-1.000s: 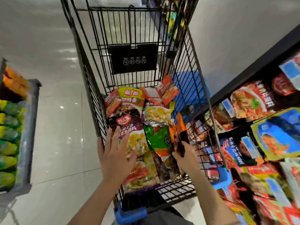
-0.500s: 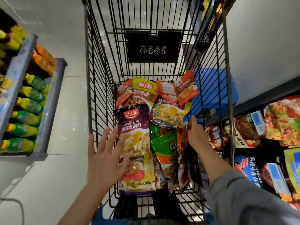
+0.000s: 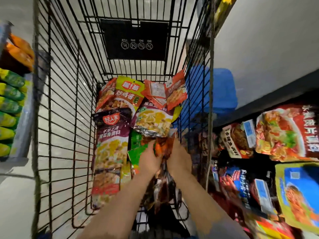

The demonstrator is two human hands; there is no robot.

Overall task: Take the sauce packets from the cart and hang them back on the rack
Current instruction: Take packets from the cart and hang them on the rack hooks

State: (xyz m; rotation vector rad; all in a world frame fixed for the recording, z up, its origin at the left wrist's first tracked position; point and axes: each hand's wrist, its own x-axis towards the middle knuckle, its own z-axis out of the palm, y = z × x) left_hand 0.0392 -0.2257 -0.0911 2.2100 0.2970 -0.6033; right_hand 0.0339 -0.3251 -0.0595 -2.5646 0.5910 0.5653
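Several sauce packets lie in the black wire cart: a long purple packet on the left, a yellow-green packet and red packets at the far end, a green packet in the middle. Both my hands are down in the cart's right side. My left hand and my right hand grip a bunch of dark orange-brown packets between them. The bunch hangs down below the hands, blurred.
A rack of hanging sauce packets fills the right side beside the cart. A shelf with green and orange bags stands on the left. A blue object sits beyond the cart's right wall. The floor is pale tile.
My left hand moved right from the purple packet and now holds the dark orange-brown bunch together with my right hand. The view has closed in on the cart.
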